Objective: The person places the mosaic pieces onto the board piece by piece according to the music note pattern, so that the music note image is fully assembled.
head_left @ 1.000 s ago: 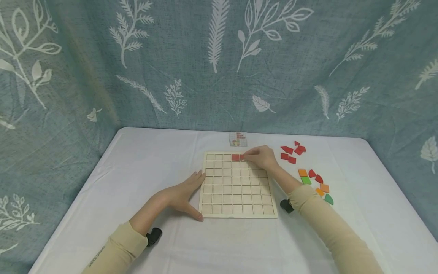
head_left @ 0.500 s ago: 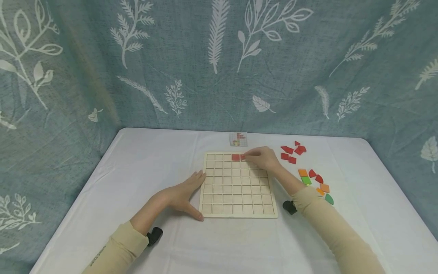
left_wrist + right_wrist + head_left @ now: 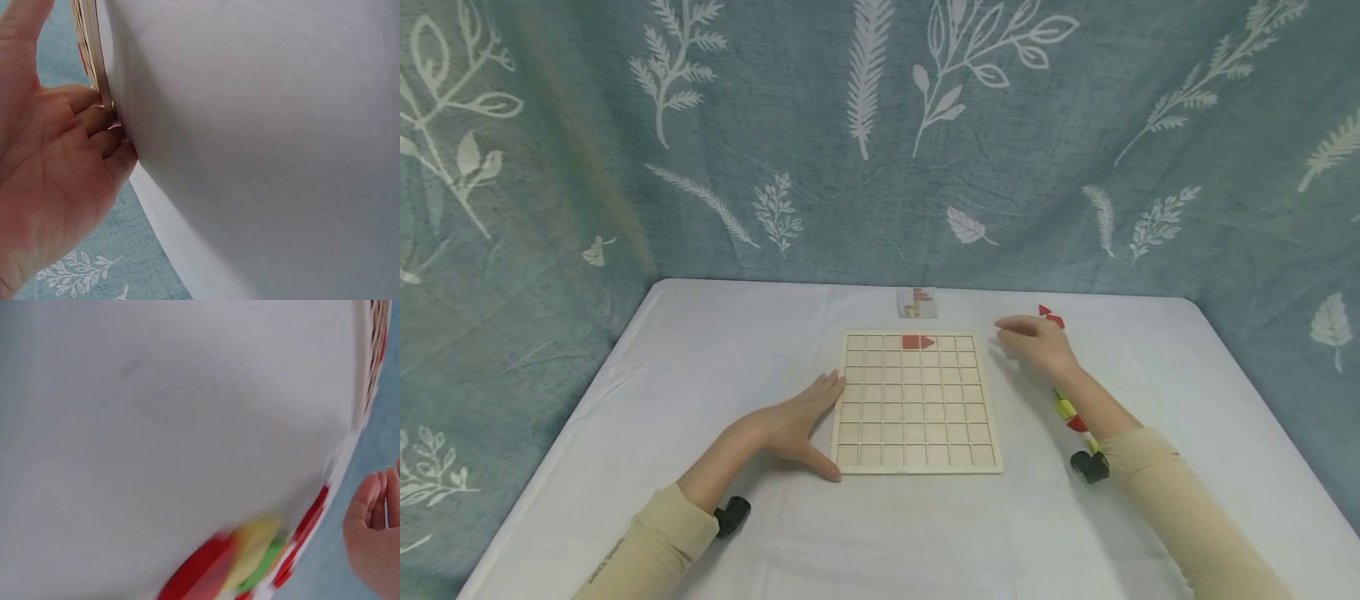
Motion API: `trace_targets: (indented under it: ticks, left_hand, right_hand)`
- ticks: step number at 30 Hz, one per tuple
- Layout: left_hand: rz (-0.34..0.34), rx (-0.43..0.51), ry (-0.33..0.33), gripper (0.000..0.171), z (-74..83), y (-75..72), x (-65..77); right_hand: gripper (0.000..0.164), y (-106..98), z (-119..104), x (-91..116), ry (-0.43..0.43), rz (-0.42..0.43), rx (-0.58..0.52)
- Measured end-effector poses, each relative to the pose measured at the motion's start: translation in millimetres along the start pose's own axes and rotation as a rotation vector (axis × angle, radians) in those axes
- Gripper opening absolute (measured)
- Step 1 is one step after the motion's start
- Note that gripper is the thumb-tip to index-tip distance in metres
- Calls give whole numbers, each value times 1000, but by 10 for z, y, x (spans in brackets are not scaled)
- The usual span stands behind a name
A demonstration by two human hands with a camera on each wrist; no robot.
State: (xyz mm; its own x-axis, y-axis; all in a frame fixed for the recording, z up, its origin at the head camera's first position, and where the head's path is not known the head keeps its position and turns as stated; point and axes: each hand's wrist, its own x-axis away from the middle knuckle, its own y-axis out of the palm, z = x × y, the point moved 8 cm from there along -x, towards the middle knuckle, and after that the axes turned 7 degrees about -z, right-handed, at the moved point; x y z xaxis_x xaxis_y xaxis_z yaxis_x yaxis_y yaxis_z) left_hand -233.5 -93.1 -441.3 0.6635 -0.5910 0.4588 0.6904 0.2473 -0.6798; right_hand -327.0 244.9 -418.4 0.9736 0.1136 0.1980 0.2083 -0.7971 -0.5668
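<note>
A pale wooden grid board (image 3: 917, 408) lies on the white table. In its top row sit a red square tile (image 3: 911, 342) and, just right of it, a red triangle tile (image 3: 927, 342). My left hand (image 3: 793, 425) rests against the board's left edge, thumb spread at the near corner; the left wrist view shows fingertips at the board's side. Beyond the board's right edge, my right hand (image 3: 1037, 342) hovers near loose red tiles (image 3: 1056, 321), hiding some of them. Nothing shows between its loosely bent fingers in the right wrist view.
A small printed card (image 3: 917, 303) lies behind the board. Under the right forearm, several coloured tiles are partly covered, among them a yellow one (image 3: 1065, 408) and a red one (image 3: 1077, 423). A leaf-patterned curtain (image 3: 820, 208) stands behind the table.
My right hand has let go of the red triangle tile in the top row and moved right, over the loose red tiles. The left hand stays at the board.
</note>
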Motion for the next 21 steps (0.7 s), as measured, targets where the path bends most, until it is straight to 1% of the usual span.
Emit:
trace_targets:
  ticks: [4, 9, 13, 16, 21]
  left_hand:
    - [-1, 1, 1, 133, 6, -8, -1]
    - [3, -3, 5, 134, 1, -17, -8]
    - [1, -1, 11, 134, -1, -18, -8]
    - [-1, 1, 14, 134, 1, -17, -6]
    - [-3, -1, 17, 133, 2, -20, -9]
  right_hand:
    - [40, -208, 218, 60, 43, 15, -8]
    - [47, -342, 436, 120, 123, 1, 33]
    - [51, -380, 531, 128, 174, -13, 51]
    - [53, -375, 566, 123, 193, -27, 45]
    - [53, -365, 569, 116, 180, -28, 57]
